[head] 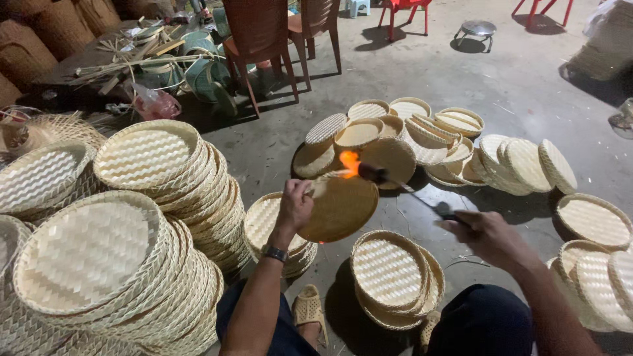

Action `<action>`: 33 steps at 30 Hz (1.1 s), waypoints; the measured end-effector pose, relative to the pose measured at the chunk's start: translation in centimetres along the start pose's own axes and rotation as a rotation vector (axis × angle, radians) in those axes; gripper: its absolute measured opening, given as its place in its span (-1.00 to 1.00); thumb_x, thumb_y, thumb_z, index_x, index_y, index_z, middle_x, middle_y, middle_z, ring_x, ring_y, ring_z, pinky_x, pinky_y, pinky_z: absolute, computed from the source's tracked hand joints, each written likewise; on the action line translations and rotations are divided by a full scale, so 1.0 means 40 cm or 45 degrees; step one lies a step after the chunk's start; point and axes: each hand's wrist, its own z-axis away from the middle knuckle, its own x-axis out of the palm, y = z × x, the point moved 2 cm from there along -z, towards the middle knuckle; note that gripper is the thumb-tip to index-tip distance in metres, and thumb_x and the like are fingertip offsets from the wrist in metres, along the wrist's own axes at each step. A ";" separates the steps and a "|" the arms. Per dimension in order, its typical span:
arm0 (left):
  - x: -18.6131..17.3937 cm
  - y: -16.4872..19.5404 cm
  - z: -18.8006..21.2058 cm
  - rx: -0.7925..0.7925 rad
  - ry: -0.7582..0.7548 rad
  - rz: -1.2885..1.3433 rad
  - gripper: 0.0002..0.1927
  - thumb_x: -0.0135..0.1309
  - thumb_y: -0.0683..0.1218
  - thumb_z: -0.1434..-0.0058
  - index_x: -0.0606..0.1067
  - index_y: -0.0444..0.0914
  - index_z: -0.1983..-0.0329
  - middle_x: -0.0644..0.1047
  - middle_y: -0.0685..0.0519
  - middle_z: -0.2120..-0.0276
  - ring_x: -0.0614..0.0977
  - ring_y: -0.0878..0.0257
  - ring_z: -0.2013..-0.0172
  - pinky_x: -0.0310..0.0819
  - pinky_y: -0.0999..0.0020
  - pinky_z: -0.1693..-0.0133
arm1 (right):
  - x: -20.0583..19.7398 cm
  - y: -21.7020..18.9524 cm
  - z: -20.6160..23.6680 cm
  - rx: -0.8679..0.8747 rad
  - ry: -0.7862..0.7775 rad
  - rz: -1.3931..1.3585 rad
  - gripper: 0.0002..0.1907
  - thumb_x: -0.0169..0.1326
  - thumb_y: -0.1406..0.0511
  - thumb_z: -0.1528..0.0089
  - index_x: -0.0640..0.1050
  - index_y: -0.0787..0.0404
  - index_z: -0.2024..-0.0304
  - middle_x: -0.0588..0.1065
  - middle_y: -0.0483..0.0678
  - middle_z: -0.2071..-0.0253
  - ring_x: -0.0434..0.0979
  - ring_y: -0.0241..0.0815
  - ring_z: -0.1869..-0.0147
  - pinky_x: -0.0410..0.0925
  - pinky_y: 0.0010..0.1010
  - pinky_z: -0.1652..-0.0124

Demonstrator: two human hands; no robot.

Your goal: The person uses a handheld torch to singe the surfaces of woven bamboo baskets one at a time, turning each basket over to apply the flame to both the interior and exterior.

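Observation:
My left hand (294, 206) grips the near edge of a round woven bamboo tray (343, 206) and holds it tilted above the floor. A watch sits on that wrist. My right hand (486, 236) is closed on the handle of a long thin torch (409, 190). Its tip burns with an orange flame (349, 163) right at the tray's upper rim. Below the tray, between my knees, lies a short stack of the same trays (390, 275).
Tall leaning stacks of woven trays (142, 217) fill the left side. More trays lie scattered on the concrete floor ahead (428, 128) and to the right (593, 221). Wooden chairs (260, 39), a red chair, a metal stool (477, 29) and bamboo strips stand farther back.

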 end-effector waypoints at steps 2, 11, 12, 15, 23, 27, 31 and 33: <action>0.013 0.010 0.009 -0.042 -0.181 -0.083 -0.57 -0.04 -0.27 -0.14 0.52 -0.22 -0.10 0.35 -0.16 0.07 0.49 -0.01 0.08 0.56 0.09 0.07 | -0.003 0.047 0.010 0.098 0.100 -0.020 -0.67 0.05 0.12 -0.34 0.65 0.01 -0.09 0.63 -0.08 0.44 0.49 -0.24 0.53 0.36 -0.32 0.49; 0.050 0.153 -0.004 0.516 -0.086 -0.776 -0.54 0.02 -0.14 -0.19 0.52 -0.01 -0.18 0.51 0.00 0.19 0.54 0.11 0.13 0.45 -0.11 -0.06 | 0.019 0.188 0.087 0.394 0.135 -0.319 -0.64 0.08 0.11 -0.38 0.64 0.08 -0.14 0.47 -0.01 0.49 0.35 -0.16 0.52 0.31 -0.18 0.49; 0.050 0.157 -0.005 0.516 -0.057 -0.802 -0.53 0.01 -0.12 -0.19 0.51 -0.03 -0.20 0.56 -0.04 0.14 0.56 0.08 0.11 0.49 0.01 0.03 | 0.023 0.197 0.090 0.459 0.124 -0.311 -0.64 0.08 0.10 -0.39 0.63 0.08 -0.15 0.46 -0.02 0.49 0.37 -0.16 0.51 0.33 -0.17 0.49; 0.052 0.144 -0.006 0.156 -0.315 -0.476 -0.52 0.01 -0.14 -0.30 0.48 -0.16 -0.32 0.59 -0.05 0.23 0.59 0.07 0.17 0.57 0.13 0.02 | 0.031 0.214 0.082 0.392 0.135 -0.224 -0.65 0.05 0.12 -0.38 0.62 0.11 -0.13 0.52 -0.01 0.52 0.45 -0.15 0.54 0.41 -0.19 0.50; 0.089 0.059 0.032 -1.009 -0.179 1.021 -0.52 0.03 -0.24 -0.24 0.30 -0.30 -0.24 0.56 -0.03 0.23 0.62 0.26 0.27 0.60 0.48 0.26 | 0.070 0.134 0.033 0.035 0.089 -0.051 -0.64 0.06 0.05 -0.29 0.65 0.01 -0.02 0.62 -0.13 0.51 0.49 -0.24 0.54 0.40 -0.33 0.50; 0.152 0.003 0.068 -0.985 -0.186 1.661 -0.61 0.01 -0.28 -0.24 0.39 -0.39 -0.16 0.56 0.00 0.21 0.57 0.31 0.28 0.52 0.50 0.26 | 0.084 0.028 -0.007 0.015 -0.140 -0.263 -0.66 0.05 0.06 -0.29 0.68 0.07 0.08 0.56 -0.03 0.51 0.44 -0.27 0.56 0.36 -0.34 0.54; 0.162 -0.042 0.096 -1.221 -0.117 1.741 -0.66 -0.02 -0.28 -0.15 0.47 -0.36 -0.02 0.60 0.04 0.23 0.63 0.31 0.26 0.60 0.45 0.17 | 0.073 -0.031 -0.036 0.105 -0.151 -0.075 -0.61 0.03 0.02 -0.33 0.66 0.14 0.11 0.54 -0.06 0.52 0.44 -0.23 0.58 0.35 -0.26 0.50; 0.152 -0.054 0.093 -1.246 -0.103 1.754 -0.72 -0.04 -0.26 -0.11 0.52 -0.32 0.11 0.61 0.09 0.30 0.64 0.32 0.29 0.62 0.41 0.16 | 0.071 -0.043 -0.052 0.067 -0.057 0.096 -0.58 0.02 -0.02 -0.35 0.68 0.12 0.11 0.52 -0.03 0.58 0.46 -0.22 0.58 0.33 -0.27 0.44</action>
